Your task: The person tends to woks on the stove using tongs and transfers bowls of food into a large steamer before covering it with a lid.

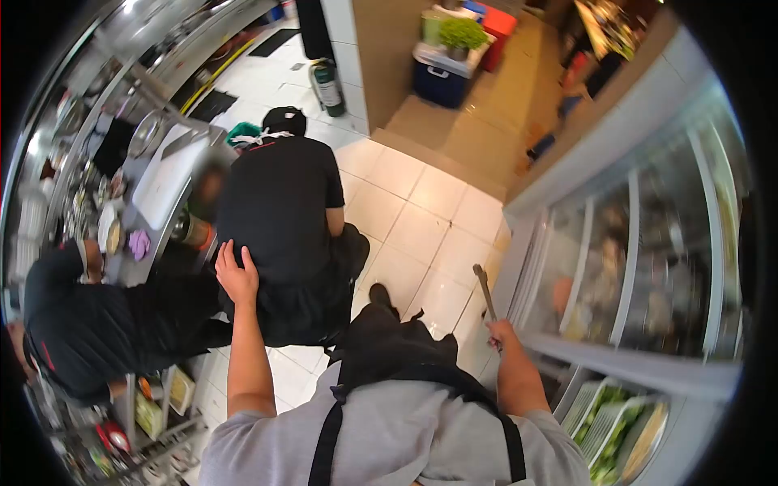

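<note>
My left hand [237,275] is raised with its fingers apart and nothing in it. It is at the back of a person in a black shirt [279,202] and a black cap; whether it touches the shirt I cannot tell. In my right hand [501,334] is the handle of a long metal tool [485,290], perhaps tongs, pointing forward over the tiled floor [409,235]. The tool's far end is a small rounded tip.
A second person in black [89,316] leans at the left shelves. A white cutting board [170,178] lies on the left counter. Glass-fronted cabinets [632,267] and green vegetable trays [604,429] line the right. Ahead are a fire extinguisher [328,87] and blue cooler [438,84].
</note>
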The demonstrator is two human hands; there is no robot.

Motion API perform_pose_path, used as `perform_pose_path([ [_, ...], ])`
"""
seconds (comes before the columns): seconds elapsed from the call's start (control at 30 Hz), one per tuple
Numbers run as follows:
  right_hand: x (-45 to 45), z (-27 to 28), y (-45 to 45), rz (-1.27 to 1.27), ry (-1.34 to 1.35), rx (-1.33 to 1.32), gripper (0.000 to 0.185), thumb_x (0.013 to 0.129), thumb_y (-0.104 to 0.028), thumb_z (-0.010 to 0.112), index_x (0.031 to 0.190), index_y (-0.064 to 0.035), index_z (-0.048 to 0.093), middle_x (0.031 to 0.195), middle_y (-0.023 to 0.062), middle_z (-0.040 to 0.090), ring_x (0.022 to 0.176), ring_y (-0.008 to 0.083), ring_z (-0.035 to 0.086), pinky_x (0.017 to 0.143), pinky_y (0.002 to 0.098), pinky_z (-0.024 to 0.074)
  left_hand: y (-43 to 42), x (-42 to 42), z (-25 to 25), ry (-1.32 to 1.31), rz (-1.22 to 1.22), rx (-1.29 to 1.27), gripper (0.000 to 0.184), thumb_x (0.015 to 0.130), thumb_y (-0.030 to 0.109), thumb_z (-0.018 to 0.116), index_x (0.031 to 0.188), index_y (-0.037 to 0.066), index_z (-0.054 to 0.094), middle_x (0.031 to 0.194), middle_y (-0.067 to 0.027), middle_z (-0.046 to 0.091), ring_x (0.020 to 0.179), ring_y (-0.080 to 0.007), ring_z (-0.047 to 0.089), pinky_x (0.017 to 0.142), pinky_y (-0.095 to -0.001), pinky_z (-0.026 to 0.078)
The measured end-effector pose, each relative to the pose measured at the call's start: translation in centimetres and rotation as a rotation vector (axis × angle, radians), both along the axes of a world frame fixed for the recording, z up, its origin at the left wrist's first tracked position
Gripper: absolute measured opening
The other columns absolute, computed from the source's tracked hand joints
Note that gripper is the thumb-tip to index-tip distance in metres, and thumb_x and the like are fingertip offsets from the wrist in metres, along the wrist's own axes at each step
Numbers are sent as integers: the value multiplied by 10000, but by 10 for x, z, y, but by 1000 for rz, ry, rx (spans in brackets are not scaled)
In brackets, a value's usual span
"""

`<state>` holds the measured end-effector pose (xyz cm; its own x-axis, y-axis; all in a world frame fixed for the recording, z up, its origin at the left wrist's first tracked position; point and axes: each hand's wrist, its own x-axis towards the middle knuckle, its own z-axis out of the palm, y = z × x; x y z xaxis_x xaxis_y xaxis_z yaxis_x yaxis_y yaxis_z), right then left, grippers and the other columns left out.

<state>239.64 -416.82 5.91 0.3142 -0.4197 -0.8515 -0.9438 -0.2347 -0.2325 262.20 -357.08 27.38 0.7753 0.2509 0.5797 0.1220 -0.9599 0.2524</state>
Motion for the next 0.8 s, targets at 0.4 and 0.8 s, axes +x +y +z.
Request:
perform_pose_path([
  [0.4,314,58,-93,418,-204,-107,448,853,-372,581,618,9,559,483,125,530,385,227,533,372,389,411,9,86,16,48,424,-167,227,877,236,556,953,31,617,975,-111,625,923,-295,574,800,-402,434],
  [0.8,530,-42,-205,1135,-401,466,228,785,-242,645,737,-21,618,601,108,572,497,186,544,436,346,409,-30,196,17,188,714,-26,214,857,228,577,872,18,612,885,-146,611,848,-347,575,746,-422,452],
])
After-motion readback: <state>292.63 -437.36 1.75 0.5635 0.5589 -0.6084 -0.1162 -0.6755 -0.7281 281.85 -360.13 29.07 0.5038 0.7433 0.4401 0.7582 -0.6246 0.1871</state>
